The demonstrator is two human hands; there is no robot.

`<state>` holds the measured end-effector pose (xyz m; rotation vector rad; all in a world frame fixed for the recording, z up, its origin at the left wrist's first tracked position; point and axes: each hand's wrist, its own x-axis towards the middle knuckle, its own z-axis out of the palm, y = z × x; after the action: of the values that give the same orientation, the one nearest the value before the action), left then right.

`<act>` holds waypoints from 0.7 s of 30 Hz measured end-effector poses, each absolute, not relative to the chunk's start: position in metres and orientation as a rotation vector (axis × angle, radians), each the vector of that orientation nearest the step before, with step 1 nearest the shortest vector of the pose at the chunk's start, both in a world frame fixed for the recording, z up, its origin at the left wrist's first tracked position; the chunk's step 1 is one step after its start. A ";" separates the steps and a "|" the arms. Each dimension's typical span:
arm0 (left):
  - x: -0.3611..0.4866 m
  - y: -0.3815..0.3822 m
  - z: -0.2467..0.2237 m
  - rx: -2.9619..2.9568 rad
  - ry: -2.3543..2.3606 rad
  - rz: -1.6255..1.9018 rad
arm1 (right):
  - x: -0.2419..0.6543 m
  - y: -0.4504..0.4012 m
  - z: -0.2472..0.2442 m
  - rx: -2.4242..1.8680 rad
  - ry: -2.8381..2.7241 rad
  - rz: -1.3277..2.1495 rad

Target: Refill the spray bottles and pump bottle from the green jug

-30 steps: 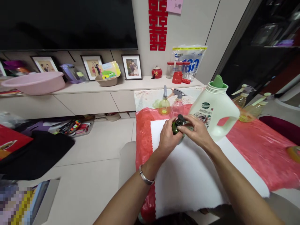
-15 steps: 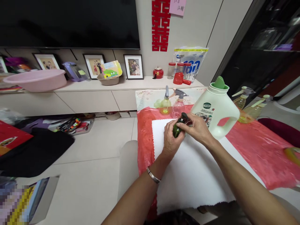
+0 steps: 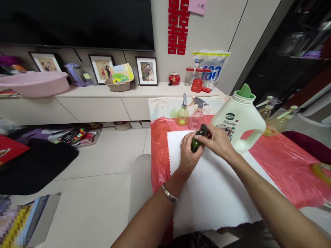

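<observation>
A small dark green bottle [image 3: 194, 145] is wrapped in the fingers of my left hand [image 3: 188, 153], above the white cloth. My right hand [image 3: 218, 141] grips the black pump top [image 3: 203, 129] of that bottle, thumb and fingers closed round it. The bottle leans a little, and the hands hide much of it. Just right of my right hand stands a large pale green jug [image 3: 243, 117] with a green scoop-like piece [image 3: 244, 91] in its mouth. Behind the hands are a yellow spray bottle [image 3: 182, 116] and a pink spray bottle [image 3: 198, 117].
White cloth [image 3: 219, 193] lies over a red plastic cover [image 3: 289, 165] on the table. Two more spray bottles [image 3: 280, 122] stand at the right, near a roll of tape [image 3: 320, 174]. Beyond the table, a low cabinet [image 3: 98, 106] bears jars, frames and a pink basin [image 3: 36, 84].
The black pump top has turned in my right fingers, its spout now facing a different way. Both hands stay in nearly the same place. The view has shifted slightly.
</observation>
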<state>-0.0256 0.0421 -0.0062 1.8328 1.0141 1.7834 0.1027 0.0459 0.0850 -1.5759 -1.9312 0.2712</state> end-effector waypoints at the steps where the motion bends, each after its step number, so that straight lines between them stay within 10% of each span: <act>1: -0.025 0.042 -0.007 1.839 1.019 1.804 | 0.102 0.046 0.086 -1.592 -1.932 0.272; 21: -0.025 0.040 -0.006 1.884 0.988 1.865 | 0.106 0.036 0.094 -1.462 -2.034 0.266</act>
<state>-0.0251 0.0399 -0.0056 1.8841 0.9881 1.8652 0.1064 0.0357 0.0938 -1.4618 -2.0337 0.2658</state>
